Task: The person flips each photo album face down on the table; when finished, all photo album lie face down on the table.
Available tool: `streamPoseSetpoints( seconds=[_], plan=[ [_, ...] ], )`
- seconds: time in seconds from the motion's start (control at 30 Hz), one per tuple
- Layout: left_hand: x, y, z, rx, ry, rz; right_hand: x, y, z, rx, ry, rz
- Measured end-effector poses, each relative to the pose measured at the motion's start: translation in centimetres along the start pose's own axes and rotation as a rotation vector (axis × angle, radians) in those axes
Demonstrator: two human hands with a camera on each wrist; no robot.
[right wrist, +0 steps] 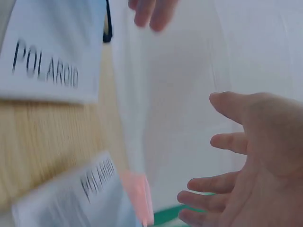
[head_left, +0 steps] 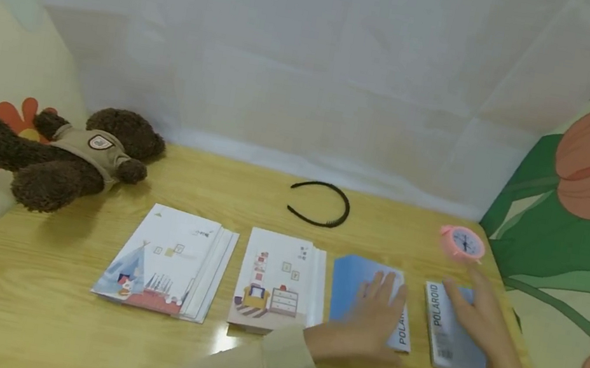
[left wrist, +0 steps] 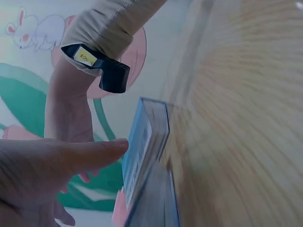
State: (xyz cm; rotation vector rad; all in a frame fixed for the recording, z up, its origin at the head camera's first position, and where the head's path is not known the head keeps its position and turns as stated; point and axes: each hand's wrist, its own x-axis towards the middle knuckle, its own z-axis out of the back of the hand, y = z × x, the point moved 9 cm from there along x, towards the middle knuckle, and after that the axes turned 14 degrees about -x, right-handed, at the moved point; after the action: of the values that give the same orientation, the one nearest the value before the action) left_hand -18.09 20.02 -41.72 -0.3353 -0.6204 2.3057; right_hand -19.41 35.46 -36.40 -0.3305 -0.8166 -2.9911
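Note:
Four book-like stacks lie in a row on the table. My left hand (head_left: 369,318) is above a blue and white book marked POLAROID (right wrist: 54,56), fingers extended. In the head view I cannot tell whether it touches the cover. To the right is a second POLAROID book (head_left: 455,357), paler blue-grey. My right hand (head_left: 490,321) hovers over its right side, thumb and fingers spread and holding nothing; the right wrist view shows its palm (right wrist: 270,156) apart from both books. My left thumb (left wrist: 99,153) is extended in the left wrist view.
Left of the hands lie two stacks of white illustrated books, one with an armchair (head_left: 279,284), one with a tent (head_left: 161,262). Behind them are a black headband (head_left: 348,208) and a pink alarm clock (head_left: 462,242). A brown teddy bear (head_left: 86,151) lies at the left wall.

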Motion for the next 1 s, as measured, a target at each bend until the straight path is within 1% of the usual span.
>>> streamPoseSetpoints(
  seconds=[0.07,0.13,0.2,0.27,0.37,0.5,0.6,0.73,0.83,0.93,1.0],
  plan=[
    [-1.0,1.3,0.6,0.011,-0.005,0.014,0.8,0.9,-0.9,0.012,0.042,0.007],
    [-1.8,2.2,1.0,0.034,0.003,0.020,1.4,1.5,-1.9,0.002,0.088,-0.004],
    [-2.4,2.8,1.3,0.048,-0.003,0.022,1.8,1.9,-3.1,-0.006,0.138,-0.015],
    [-2.8,3.5,1.6,0.056,-0.026,0.030,2.2,2.1,-4.2,-0.020,0.173,-0.030],
    [-3.2,4.6,1.7,0.055,-0.049,0.063,2.6,2.3,-6.0,-0.023,0.217,-0.030],
    [-3.6,5.7,1.3,0.057,-0.039,0.109,2.9,2.6,-8.1,-0.009,0.247,-0.013],
    [-3.7,5.9,0.7,0.042,-0.032,0.117,2.7,2.4,-9.2,-0.004,0.264,-0.011],
    [-3.7,6.1,0.4,0.059,-0.050,0.100,2.4,2.3,-10.3,-0.056,0.269,-0.015],
    [-3.6,6.2,0.3,0.079,-0.062,0.084,2.3,2.4,-10.6,-0.105,0.254,-0.026],
    [-3.6,6.3,0.3,0.079,-0.057,0.074,2.2,2.5,-10.7,-0.114,0.243,-0.052],
    [-3.6,6.4,0.3,0.064,-0.051,0.076,2.2,2.5,-10.8,-0.107,0.243,-0.071]
  ],
)
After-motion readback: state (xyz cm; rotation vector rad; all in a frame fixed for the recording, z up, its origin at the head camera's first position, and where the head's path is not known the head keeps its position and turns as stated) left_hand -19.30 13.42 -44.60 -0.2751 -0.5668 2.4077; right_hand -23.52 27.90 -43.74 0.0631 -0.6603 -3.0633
